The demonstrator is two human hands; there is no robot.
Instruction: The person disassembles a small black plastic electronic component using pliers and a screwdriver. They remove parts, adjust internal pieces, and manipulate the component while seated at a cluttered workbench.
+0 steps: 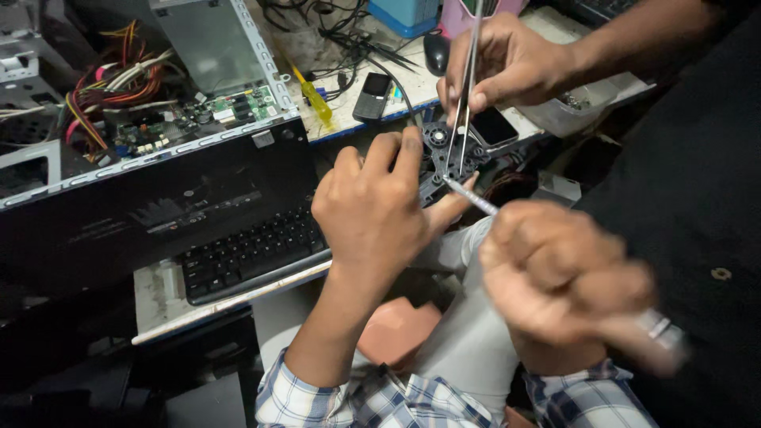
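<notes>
My left hand (372, 210) is closed around a small black fan (445, 158), fingers curled over its near edge and thumb pressing from below, holding it up just beyond the laptop (158, 210) that stands open on the cluttered bench. My right hand (555, 273) is fisted tight on a thin metal tool (469, 196), probably a small screwdriver, whose tip rests on the fan's frame near my thumb. A second person's hand (507, 63) reaches in from the far side, pinching long tweezers (468, 87) down into the fan's middle. I judge the fan to be light, stiff plastic, with thin blades that could snap or bend, so the outer frame is where I would grip it, as I do now, keeping off the hub and blades. The smooth frame may twist under the tool's push, so my grip needs to be firm, not crushing.
</notes>
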